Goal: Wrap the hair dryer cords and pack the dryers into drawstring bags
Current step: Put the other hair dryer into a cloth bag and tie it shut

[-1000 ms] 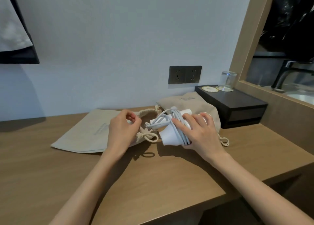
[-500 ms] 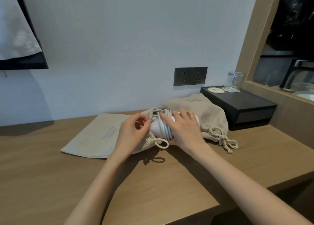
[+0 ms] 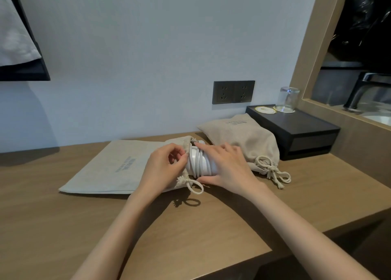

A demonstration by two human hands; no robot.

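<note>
On the desk [image 3: 211,226], the left hand [image 3: 163,169] is pinching the drawstring bag [image 3: 110,167] mouth open; the right hand [image 3: 229,167] is gripping the cord-wrapped hair dryer [image 3: 200,163], partly inside. Pinning the coils should prevent snagging.

Single head-worn wide-angle view, facing forward and down, close over desk [image 3: 63,226], wall [image 3: 148,47] behind.

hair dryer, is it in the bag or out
Partly in. One end of the hair dryer sits inside the bag mouth, which the left hand pinches; the cord-wrapped middle held by the right hand is outside.
</note>
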